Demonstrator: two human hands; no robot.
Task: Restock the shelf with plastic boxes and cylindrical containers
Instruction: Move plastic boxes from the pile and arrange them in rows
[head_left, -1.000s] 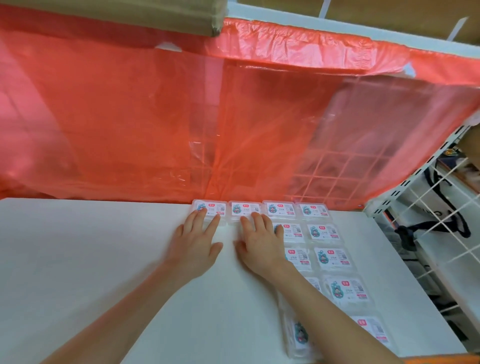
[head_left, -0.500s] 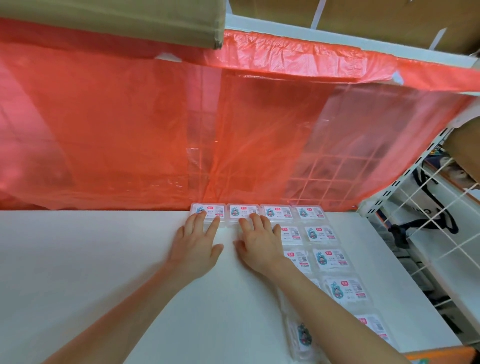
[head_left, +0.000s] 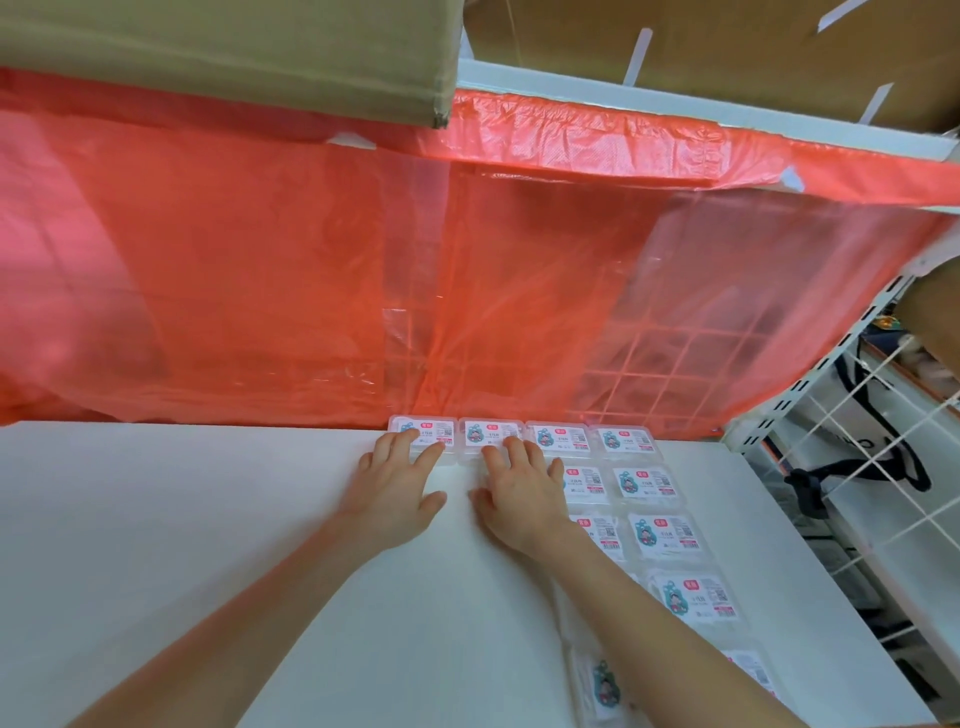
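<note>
Boxes (head_left: 645, 483) of clear plastic lay flat on the white shelf (head_left: 182, 545), labels facing up, each with its long axis running left to right along the shelf's back edge and its print upright toward the person; four formed a back row just ahead of the fingertips, and two columns ran back toward the person to the right of the right hand (head_left: 519, 493), the inner column partly hidden under that hand and its forearm; one box (head_left: 597, 686) nearest the person, beside the right forearm, seemed turned, its long axis front to back. Left hand (head_left: 392, 491) lay palm-down and released, fingers straight and slightly spread, fingertips resting on the near edge of the leftmost box (head_left: 423, 432) of the back row, gripping nothing; its thumb stuck out toward the right hand. The right hand lay the same way, flat and released, fingertips on the second box (head_left: 491, 432), just beside the leftmost one; the two hands were near each other, thumbs apart. Beyond the fingertips a translucent red plastic sheet (head_left: 260, 260) hung behind the back row, a white wire grid (head_left: 649, 364) showing through it; above the hands sat a cardboard carton (head_left: 234, 47).
</note>
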